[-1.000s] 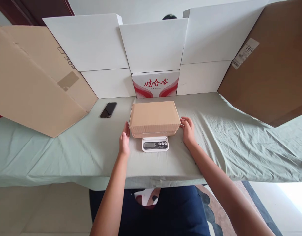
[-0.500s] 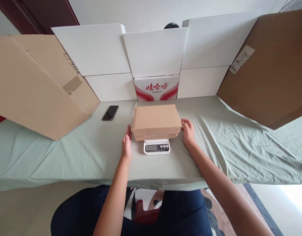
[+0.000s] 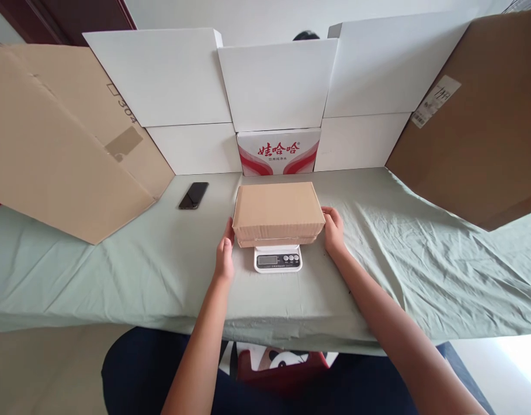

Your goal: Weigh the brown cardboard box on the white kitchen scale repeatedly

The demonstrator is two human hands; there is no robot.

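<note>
A closed brown cardboard box (image 3: pixel 278 207) sits over a small white digital scale (image 3: pixel 278 260), hiding its weighing plate. The scale's dark panel, with a display and buttons, shows in front; I cannot read any figure. My left hand (image 3: pixel 225 251) is against the box's left side, its thumb upright near the front corner and its other fingers partly hidden along the side. At the right side, my right hand (image 3: pixel 334 230) holds the box with bent fingers, the tips partly behind its corner. Whether the box is fully resting on the scale I cannot tell.
A black phone (image 3: pixel 194 196) lies left on the green cloth (image 3: pixel 161 259). White boxes (image 3: pixel 278 86) and a red-and-white printed carton (image 3: pixel 279 153) form a wall behind. Large cardboard panels flank the table, one left (image 3: pixel 66 144) and one right (image 3: pixel 473 132). The top of a head shows behind the wall.
Both hands have come in closer against the box's sides, and the box has shifted slightly to the right over the scale. The camera view has tilted a little.
</note>
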